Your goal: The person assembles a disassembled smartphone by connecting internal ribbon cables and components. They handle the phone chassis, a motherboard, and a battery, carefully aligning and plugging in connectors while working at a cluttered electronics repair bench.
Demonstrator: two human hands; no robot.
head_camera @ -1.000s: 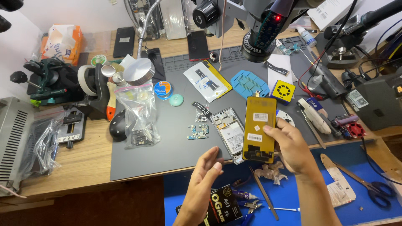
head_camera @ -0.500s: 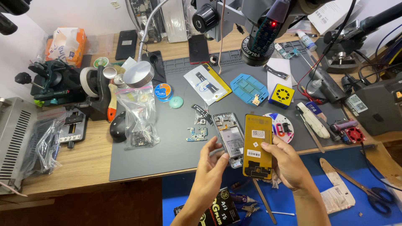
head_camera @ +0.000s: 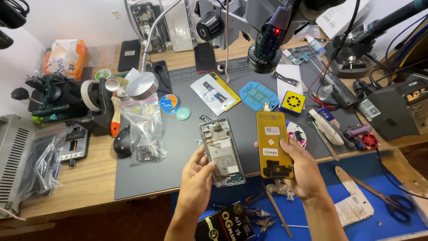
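My right hand point(head_camera: 303, 172) holds a yellow-backed phone screen panel point(head_camera: 273, 143) upright from its lower edge, above the front of the grey work mat point(head_camera: 178, 147). My left hand point(head_camera: 196, 178) grips a stripped phone frame point(head_camera: 221, 151) by its lower left side, with circuit parts showing inside. The two parts are side by side, a small gap between them.
A microscope head point(head_camera: 267, 40) hangs over the mat's back. A plastic bag of parts point(head_camera: 145, 129), a blue tray point(head_camera: 258, 96) and a yellow square tool point(head_camera: 293, 101) lie on the mat. Scissors point(head_camera: 392, 201) and tweezers point(head_camera: 276, 209) lie on the blue mat in front.
My left hand has risen from the blue mat and taken hold of the phone frame, lifting it off the mat. The right hand has kept the yellow panel beside it.
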